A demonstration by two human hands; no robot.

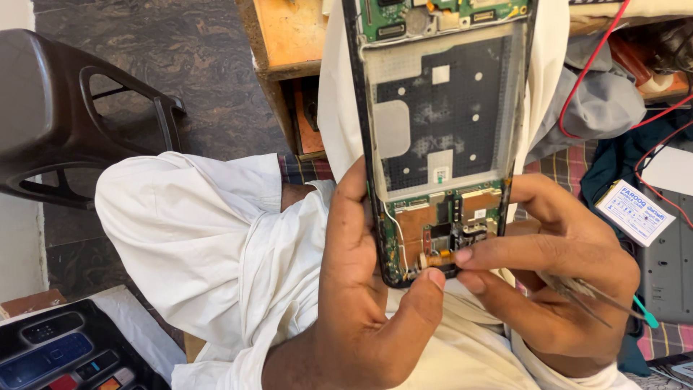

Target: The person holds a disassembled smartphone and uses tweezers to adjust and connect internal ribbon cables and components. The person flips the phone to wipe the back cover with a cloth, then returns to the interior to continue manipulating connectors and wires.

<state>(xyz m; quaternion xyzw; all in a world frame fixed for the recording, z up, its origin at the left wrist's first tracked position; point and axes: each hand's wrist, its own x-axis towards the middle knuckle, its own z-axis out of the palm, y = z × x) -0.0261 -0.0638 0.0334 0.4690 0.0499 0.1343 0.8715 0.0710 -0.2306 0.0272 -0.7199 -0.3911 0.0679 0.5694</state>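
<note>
An opened phone [440, 130] with its back removed is held upright close to the camera, showing a dark battery bay and green circuit boards at top and bottom. My left hand [361, 303] grips its lower left edge, thumb pressed on the bottom end. My right hand [556, 274] holds the lower right side, index fingertip touching the bottom board beside a small gold part [433, 258]. Metal tweezers [585, 295] are tucked in my right palm, next to a teal-tipped tool [646, 314].
A dark plastic chair [65, 115] stands at the left on the patterned floor. A wooden bench [289, 43] is behind the phone. Red wires [592, 65], grey cloth [599, 101], a white-and-blue card [635, 211] and a box of phones [65, 350] lie around.
</note>
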